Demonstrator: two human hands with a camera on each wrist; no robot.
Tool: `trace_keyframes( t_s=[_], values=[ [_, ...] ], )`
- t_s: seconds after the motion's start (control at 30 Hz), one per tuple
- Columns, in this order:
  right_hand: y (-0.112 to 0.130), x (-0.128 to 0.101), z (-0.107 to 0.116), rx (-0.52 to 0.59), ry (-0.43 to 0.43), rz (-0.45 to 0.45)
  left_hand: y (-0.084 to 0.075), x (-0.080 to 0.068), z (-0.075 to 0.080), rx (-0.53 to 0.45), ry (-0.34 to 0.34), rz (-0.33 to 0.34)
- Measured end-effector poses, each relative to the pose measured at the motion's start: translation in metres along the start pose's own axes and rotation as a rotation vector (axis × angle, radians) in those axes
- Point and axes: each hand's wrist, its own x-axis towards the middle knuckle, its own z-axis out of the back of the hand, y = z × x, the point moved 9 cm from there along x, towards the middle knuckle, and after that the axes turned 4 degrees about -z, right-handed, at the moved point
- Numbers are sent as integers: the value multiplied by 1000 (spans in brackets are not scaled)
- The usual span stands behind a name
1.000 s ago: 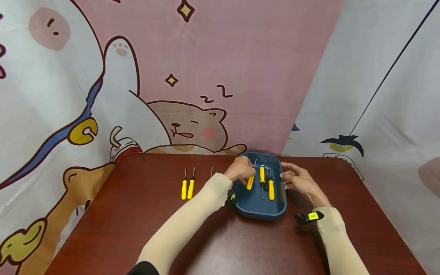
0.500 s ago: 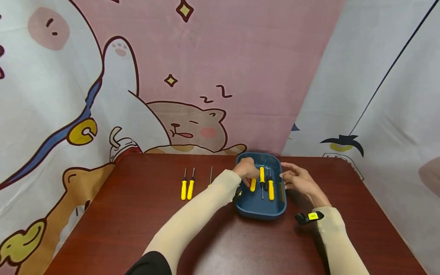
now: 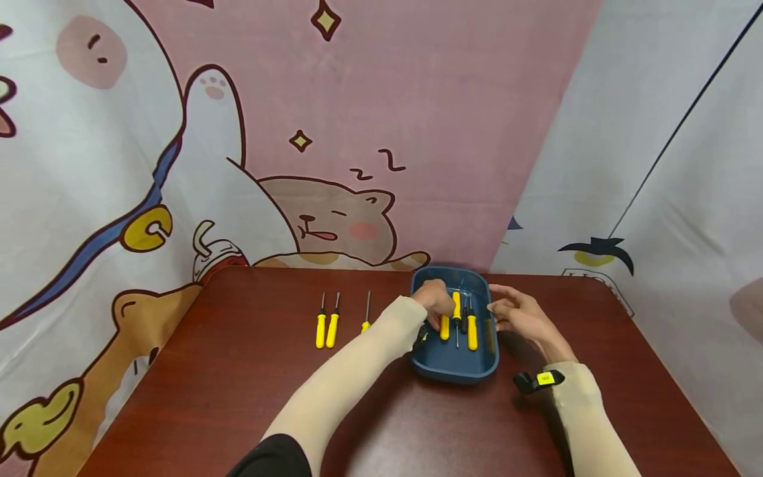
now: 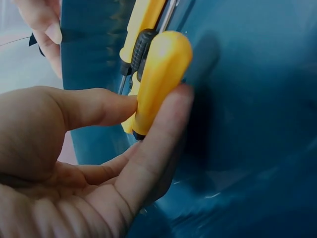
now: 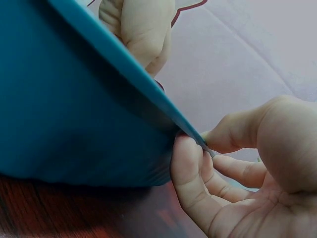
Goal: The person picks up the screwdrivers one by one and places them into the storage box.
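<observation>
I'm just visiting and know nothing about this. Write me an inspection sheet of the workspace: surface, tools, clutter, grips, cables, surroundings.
Surface: dark red-brown table, bearing a blue tray.
Tools on table: two yellow-handled screwdrivers side by side; a third screwdriver, partly hidden by the left forearm.
Tools in tray: two loose screwdrivers, pointing opposite ways, with a black ribbed piece nearby.
Clutter: nothing seen.
Left grip: bare hand pinching a yellow handle within the tray.
Right grip: bare hand pinching the tray's rim.
Cables: nothing seen.
Surroundings: pink-and-white cartoon backdrop behind the table.
</observation>
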Motion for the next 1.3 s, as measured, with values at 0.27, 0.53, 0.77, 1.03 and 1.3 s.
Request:
trace_keyframes(
  t_s=[0.27,0.53,0.77,1.03,1.3],
  values=[
    [-4,0,1,0,0,-3,0,4,-8,17,-2,4],
    [-5,-1,-1,9,-1,-2,0,4,-12,8,13,15],
    [-6,0,1,2,-13,-19,0,3,-12,3,22,19],
    [-4,1,0,5,-11,-7,-1,3,-11,-14,46,-5],
    [0,-1,0,6,0,2,-3,-1,-11,20,24,-9]
  ],
)
